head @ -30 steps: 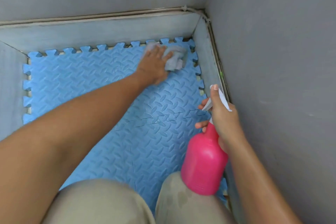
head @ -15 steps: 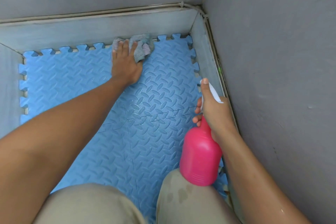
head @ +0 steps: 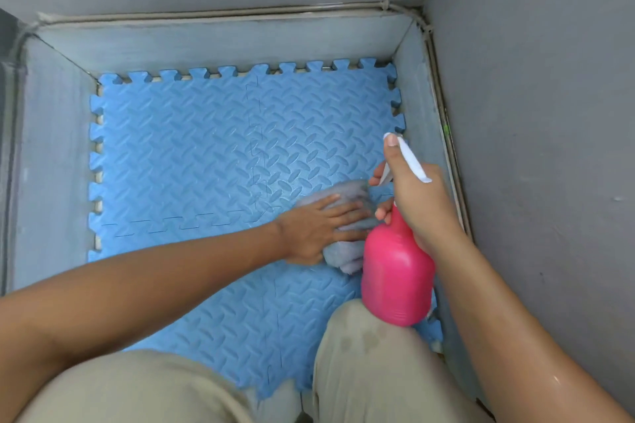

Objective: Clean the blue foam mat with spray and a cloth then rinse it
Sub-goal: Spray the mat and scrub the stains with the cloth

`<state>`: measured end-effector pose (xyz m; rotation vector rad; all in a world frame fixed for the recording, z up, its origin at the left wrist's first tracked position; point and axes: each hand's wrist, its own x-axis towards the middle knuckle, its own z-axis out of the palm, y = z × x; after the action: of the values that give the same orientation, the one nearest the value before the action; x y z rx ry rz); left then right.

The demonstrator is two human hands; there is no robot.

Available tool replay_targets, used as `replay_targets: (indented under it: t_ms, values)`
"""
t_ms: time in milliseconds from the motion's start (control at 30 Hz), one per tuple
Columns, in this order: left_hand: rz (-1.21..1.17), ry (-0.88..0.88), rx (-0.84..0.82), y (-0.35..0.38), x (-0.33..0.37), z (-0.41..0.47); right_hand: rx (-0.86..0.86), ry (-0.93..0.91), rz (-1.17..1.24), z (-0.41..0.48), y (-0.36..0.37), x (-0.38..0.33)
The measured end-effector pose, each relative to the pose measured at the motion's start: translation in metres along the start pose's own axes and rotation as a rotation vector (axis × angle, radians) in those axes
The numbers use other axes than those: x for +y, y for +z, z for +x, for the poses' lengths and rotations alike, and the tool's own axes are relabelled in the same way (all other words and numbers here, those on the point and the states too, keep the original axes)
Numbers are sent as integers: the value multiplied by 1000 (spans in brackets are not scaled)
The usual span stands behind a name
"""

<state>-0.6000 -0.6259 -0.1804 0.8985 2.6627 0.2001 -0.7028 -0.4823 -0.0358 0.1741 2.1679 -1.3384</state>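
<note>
The blue foam mat (head: 192,161), made of interlocking tiles with a diamond tread, covers the floor between low grey walls. My left hand (head: 318,225) lies flat on a crumpled grey cloth (head: 347,251) and presses it onto the mat's right side, close to my knees. My right hand (head: 417,197) holds a pink spray bottle (head: 397,275) by the neck just right of the cloth; the index finger rests on top of its white spray head (head: 414,163). The bottle hides part of the cloth.
Low grey skirting (head: 223,45) borders the mat at the back, left and right, with grey walls (head: 549,113) above. A cable (head: 443,106) runs along the right ledge. My knees in beige trousers (head: 364,364) rest on the mat's near edge.
My left hand has dragged the cloth from the mat's far edge back and to the right, next to the bottle. The view has shifted and shows more of the mat's left side.
</note>
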Motion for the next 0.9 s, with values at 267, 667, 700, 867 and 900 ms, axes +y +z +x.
replay_targets:
  t_ms: [267, 667, 700, 867, 900]
  values:
    - [-156, -842, 80, 21, -74, -164, -192, -226, -301, -28, 43, -14]
    - [-307, -1314, 267, 77, -1, -266, -392, -364, -977, -55, 85, 29]
    - [-307, -1307, 258, 79, 5, -271, -399, -356, -1049, -59, 89, 33]
    - [-331, -1284, 190, 85, 30, -279, -475, -457, -1101, -80, 96, 42]
    - [-361, -1295, 162, 82, 31, -276, -478, -486, -1098, -85, 97, 41]
